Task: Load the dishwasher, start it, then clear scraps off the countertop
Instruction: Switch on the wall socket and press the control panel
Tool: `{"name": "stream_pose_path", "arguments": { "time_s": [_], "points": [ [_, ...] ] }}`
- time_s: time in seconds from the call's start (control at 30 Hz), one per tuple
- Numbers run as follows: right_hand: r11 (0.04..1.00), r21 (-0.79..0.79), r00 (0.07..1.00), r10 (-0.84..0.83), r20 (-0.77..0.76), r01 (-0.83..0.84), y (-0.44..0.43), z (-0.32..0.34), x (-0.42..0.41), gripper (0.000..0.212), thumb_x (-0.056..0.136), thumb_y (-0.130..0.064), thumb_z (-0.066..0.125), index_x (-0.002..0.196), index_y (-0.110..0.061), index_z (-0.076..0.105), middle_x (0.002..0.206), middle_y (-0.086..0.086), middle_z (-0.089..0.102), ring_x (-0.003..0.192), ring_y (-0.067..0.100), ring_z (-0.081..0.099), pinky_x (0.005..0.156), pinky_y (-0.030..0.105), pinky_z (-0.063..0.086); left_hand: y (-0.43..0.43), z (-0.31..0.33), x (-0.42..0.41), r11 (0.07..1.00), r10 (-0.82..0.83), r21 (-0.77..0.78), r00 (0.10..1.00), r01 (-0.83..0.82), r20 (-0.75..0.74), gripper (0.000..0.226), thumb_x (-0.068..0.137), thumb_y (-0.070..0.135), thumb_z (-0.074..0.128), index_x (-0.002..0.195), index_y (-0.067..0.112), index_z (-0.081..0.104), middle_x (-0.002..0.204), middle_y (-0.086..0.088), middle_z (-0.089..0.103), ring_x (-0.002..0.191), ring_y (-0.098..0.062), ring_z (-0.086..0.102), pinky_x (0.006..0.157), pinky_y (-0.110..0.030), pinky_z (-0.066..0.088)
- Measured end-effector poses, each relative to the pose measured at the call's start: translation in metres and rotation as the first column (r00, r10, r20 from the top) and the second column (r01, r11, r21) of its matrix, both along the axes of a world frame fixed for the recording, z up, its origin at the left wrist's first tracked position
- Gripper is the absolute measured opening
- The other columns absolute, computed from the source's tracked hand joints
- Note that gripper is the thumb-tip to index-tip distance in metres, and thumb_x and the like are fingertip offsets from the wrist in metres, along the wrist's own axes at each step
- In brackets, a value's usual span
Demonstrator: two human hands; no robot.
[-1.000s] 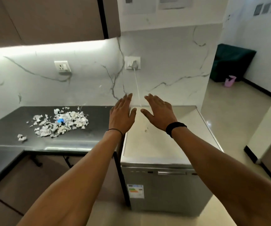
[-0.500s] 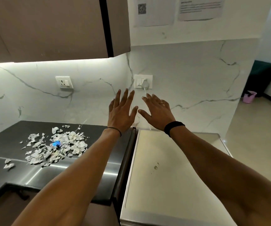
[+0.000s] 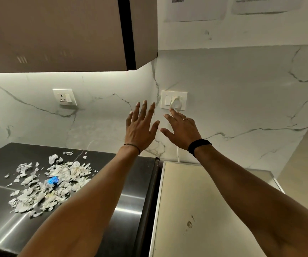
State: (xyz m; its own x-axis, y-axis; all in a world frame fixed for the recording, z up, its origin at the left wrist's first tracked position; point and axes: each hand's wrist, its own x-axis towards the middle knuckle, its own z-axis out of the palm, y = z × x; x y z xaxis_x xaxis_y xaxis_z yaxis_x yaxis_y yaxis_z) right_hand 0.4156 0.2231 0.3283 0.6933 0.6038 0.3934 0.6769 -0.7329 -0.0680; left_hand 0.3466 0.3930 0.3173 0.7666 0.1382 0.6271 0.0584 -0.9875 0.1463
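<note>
My left grip (image 3: 140, 128) and right grip (image 3: 182, 129) are both spread open, holding nothing, with the right fingertips (image 3: 172, 111) at the wall plug (image 3: 176, 104). The dishwasher (image 3: 195, 210) sits below; scraps (image 3: 53, 182) lie on the bench (image 3: 131, 203), left.

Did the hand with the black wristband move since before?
Yes. The right hand rose toward the white wall switch plate; it is now at the white plug there.
</note>
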Motion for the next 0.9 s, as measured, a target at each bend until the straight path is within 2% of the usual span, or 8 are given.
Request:
{"name": "stream_pose_path", "arguments": {
  "time_s": [0.23,0.4,0.77,0.9],
  "points": [
    [0.998,-0.058,0.999,-0.038,-0.009,0.037,0.034,0.001,0.056,0.063,0.1,-0.06,0.038,0.151,-0.023,0.038,0.167,0.003,0.014,0.144,0.032,0.037,0.11,0.049,0.038,0.034,-0.005,0.06,0.999,-0.045,-0.022,0.999,0.045,-0.009,0.067,0.103,0.053,0.032,0.162,0.025,0.017,0.169,-0.007,0.01,0.157,-0.028,0.004,0.125,-0.049,0.01],
    [0.993,-0.096,0.996,-0.072,-0.061,0.066,0.053,-0.008,0.088,0.06,0.1,-0.061,0.04,0.148,-0.025,0.04,0.168,0.0,0.011,0.133,0.032,0.051,0.098,0.045,0.051,0.054,-0.015,0.094,0.997,-0.071,-0.03,0.997,0.07,-0.027,0.067,0.103,0.053,0.031,0.162,0.027,0.016,0.17,-0.006,0.009,0.157,-0.028,0.003,0.125,-0.049,0.009],
    [0.982,-0.159,0.98,-0.124,-0.156,0.099,0.079,-0.017,0.109,0.057,0.097,-0.056,0.05,0.145,-0.027,0.038,0.168,0.0,-0.005,0.125,0.036,0.056,0.093,0.049,0.054,0.06,-0.026,0.124,0.993,-0.098,-0.067,0.993,0.094,-0.061,0.068,0.102,0.055,0.029,0.162,0.026,0.015,0.17,-0.007,0.009,0.157,-0.029,0.004,0.124,-0.047,0.007],
    [0.985,-0.137,0.982,-0.122,-0.147,0.102,0.074,-0.017,0.097,0.057,0.098,-0.056,0.05,0.146,-0.028,0.038,0.168,0.002,0.001,0.128,0.036,0.055,0.095,0.047,0.052,0.054,-0.024,0.116,0.994,-0.094,-0.066,0.993,0.089,-0.071,0.068,0.103,0.055,0.03,0.163,0.026,0.014,0.17,-0.007,0.008,0.157,-0.028,0.003,0.124,-0.047,0.006]
  ]
}}
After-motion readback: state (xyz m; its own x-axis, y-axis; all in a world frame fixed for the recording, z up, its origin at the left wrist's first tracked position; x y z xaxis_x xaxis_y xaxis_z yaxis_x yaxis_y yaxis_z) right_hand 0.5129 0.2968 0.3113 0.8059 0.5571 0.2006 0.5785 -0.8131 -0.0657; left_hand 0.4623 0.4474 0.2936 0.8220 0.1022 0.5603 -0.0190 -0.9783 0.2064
